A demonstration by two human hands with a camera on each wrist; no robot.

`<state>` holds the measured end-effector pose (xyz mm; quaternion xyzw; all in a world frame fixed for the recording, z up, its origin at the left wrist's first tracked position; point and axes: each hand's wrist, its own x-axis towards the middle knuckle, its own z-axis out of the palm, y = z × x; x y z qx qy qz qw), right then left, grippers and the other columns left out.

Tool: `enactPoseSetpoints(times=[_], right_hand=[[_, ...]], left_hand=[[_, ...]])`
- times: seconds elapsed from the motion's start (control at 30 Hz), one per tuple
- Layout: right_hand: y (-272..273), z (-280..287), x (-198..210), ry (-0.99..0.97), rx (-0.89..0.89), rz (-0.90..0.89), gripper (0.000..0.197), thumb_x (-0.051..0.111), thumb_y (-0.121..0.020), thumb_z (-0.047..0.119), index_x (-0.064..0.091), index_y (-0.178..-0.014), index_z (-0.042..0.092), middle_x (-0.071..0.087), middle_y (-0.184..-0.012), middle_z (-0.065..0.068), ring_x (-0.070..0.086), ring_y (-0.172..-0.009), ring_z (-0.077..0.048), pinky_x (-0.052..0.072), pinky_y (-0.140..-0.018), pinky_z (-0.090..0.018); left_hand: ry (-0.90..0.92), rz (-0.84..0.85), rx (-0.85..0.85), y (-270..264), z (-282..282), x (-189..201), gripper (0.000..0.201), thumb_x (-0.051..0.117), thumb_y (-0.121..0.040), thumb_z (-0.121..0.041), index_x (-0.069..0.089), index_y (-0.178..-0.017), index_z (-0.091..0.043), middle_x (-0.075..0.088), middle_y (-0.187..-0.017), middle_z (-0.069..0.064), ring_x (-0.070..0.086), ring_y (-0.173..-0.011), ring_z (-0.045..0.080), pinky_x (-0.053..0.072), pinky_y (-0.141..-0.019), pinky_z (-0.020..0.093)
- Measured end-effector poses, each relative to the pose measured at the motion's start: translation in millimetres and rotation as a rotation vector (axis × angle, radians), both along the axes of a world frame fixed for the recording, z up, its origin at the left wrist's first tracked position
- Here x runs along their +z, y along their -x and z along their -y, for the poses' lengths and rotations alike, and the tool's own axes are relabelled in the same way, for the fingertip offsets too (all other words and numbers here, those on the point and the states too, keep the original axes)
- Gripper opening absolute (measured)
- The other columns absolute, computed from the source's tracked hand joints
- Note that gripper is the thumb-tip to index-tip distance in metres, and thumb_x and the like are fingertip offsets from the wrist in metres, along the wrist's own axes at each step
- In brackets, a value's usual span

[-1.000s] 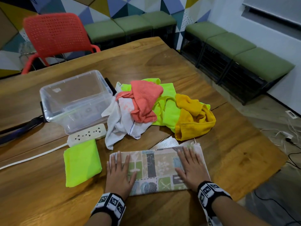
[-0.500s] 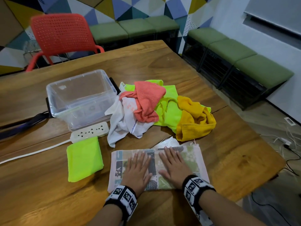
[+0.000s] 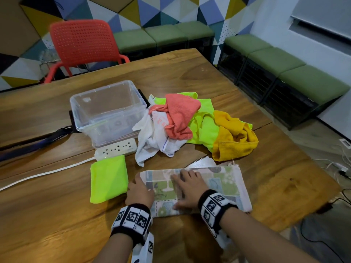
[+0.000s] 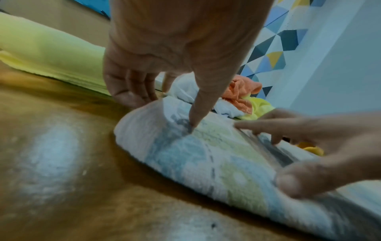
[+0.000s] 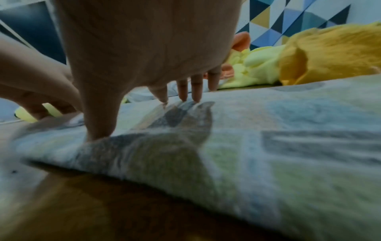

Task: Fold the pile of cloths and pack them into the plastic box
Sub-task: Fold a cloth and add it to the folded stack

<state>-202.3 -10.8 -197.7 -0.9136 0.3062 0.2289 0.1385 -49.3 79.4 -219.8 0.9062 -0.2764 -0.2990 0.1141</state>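
Note:
A patterned cloth (image 3: 224, 185) lies folded in a long strip near the table's front edge. My left hand (image 3: 139, 190) is at its left end: the thumb presses on top and the fingers (image 4: 128, 91) curl down at the raised edge of the cloth (image 4: 206, 154). My right hand (image 3: 187, 190) lies flat on the cloth's middle, its straight fingers (image 5: 194, 91) pressing the cloth (image 5: 268, 146). Behind it sits the unfolded pile: coral cloth (image 3: 180, 114), white cloth (image 3: 152, 141), neon green cloth (image 3: 203, 128) and mustard cloth (image 3: 233, 135). The clear plastic box (image 3: 112, 128) stands empty to the pile's left.
A folded neon green cloth (image 3: 108, 179) lies left of my left hand. A white power strip (image 3: 115, 149) with its cord sits in front of the box. A red chair (image 3: 83, 42) stands behind the table. Green benches (image 3: 284, 63) line the walls.
Both hands slid left over the patterned cloth. The left hand went from flat on the cloth to its left edge; the right went from the right part to the middle.

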Motion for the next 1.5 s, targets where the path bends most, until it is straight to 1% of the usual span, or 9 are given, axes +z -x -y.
enactPoseSetpoints(times=[0.27,0.7,0.87,0.93,1.03,1.2,1.33,1.43,1.5], right_hand=[[-28,1,7,0.000,-0.056,-0.171,0.122,0.070,-0.063,0.066,-0.005,-0.149,0.025,0.014,-0.154,-0.010,0.018,-0.140,-0.035,0.019,-0.114,-0.054],[-18,-8,2,-0.101,-0.180,0.002,0.098,0.065,-0.075,0.057,0.009,-0.148,0.026,0.025,-0.143,-0.010,0.029,-0.131,-0.033,0.030,-0.107,-0.049],[-11,-2,4,-0.339,-0.640,0.481,0.024,0.043,-0.096,0.026,0.059,-0.104,0.010,0.055,-0.109,-0.011,0.054,-0.102,-0.024,0.043,-0.090,-0.035],[-4,2,1,-0.491,-0.814,0.625,0.026,0.042,-0.097,0.018,0.059,-0.079,0.013,0.060,-0.089,-0.010,0.056,-0.084,-0.020,0.047,-0.080,-0.032],[1,3,1,-0.759,-1.037,0.763,0.033,0.044,-0.096,0.016,0.063,-0.069,0.013,0.063,-0.064,0.000,0.058,-0.059,-0.010,0.047,-0.057,-0.020],[10,1,-4,-0.911,-1.118,0.707,0.032,0.055,-0.092,0.013,0.054,-0.060,0.014,0.051,-0.041,0.005,0.048,-0.036,-0.004,0.037,-0.039,-0.016],[8,-8,-10,-0.775,-1.067,0.659,0.026,0.059,-0.086,-0.001,0.053,-0.065,0.014,0.051,-0.057,-0.002,0.054,-0.050,-0.010,0.045,-0.047,-0.020],[3,-6,-13,-0.622,-1.060,0.659,0.025,0.063,-0.083,0.003,0.049,-0.077,0.023,0.054,-0.070,0.000,0.057,-0.074,-0.020,0.050,-0.074,-0.032],[4,-3,-11,-0.572,-1.086,0.680,0.029,0.063,-0.082,0.002,0.042,-0.082,0.022,0.051,-0.071,-0.001,0.054,-0.073,-0.018,0.046,-0.073,-0.030]], left_hand=[[0.024,-0.150,-0.006,-5,-5,0,0.042,0.055,-0.090,-0.034,0.057,-0.117,-0.002,0.063,-0.119,0.019,0.060,-0.108,0.032,0.050,-0.089,0.035],[0.223,-0.078,0.001,-12,-15,23,0.026,0.049,-0.094,-0.024,0.047,-0.111,-0.004,0.061,-0.113,0.019,0.059,-0.103,0.033,0.046,-0.082,0.036],[0.302,-0.079,-0.102,-11,-5,48,0.027,0.052,-0.092,-0.025,0.050,-0.115,-0.011,0.064,-0.110,0.013,0.061,-0.100,0.030,0.044,-0.078,0.031],[0.327,-0.149,-0.191,6,0,52,0.020,0.053,-0.090,-0.027,0.050,-0.107,-0.018,0.065,-0.104,0.007,0.062,-0.095,0.025,0.046,-0.078,0.029],[0.303,-0.261,-0.274,36,9,51,0.017,0.053,-0.091,-0.030,0.049,-0.106,-0.023,0.063,-0.101,0.002,0.061,-0.095,0.019,0.047,-0.080,0.028],[0.239,-0.276,-0.438,51,14,37,0.033,0.040,-0.098,-0.024,0.053,-0.128,-0.017,0.057,-0.130,0.002,0.053,-0.119,0.016,0.039,-0.101,0.023],[0.270,-0.030,-0.541,38,7,23,0.038,0.038,-0.097,-0.015,0.048,-0.133,-0.023,0.044,-0.140,-0.002,0.044,-0.125,0.013,0.035,-0.105,0.022],[0.191,0.131,-0.652,33,3,18,0.052,0.038,-0.097,-0.025,0.022,-0.146,-0.027,0.013,-0.156,-0.005,0.019,-0.142,0.017,0.027,-0.113,0.030],[0.082,0.188,-0.739,35,1,18,0.057,0.033,-0.099,-0.034,0.008,-0.149,-0.028,-0.005,-0.159,-0.004,0.003,-0.147,0.020,0.020,-0.116,0.035]])
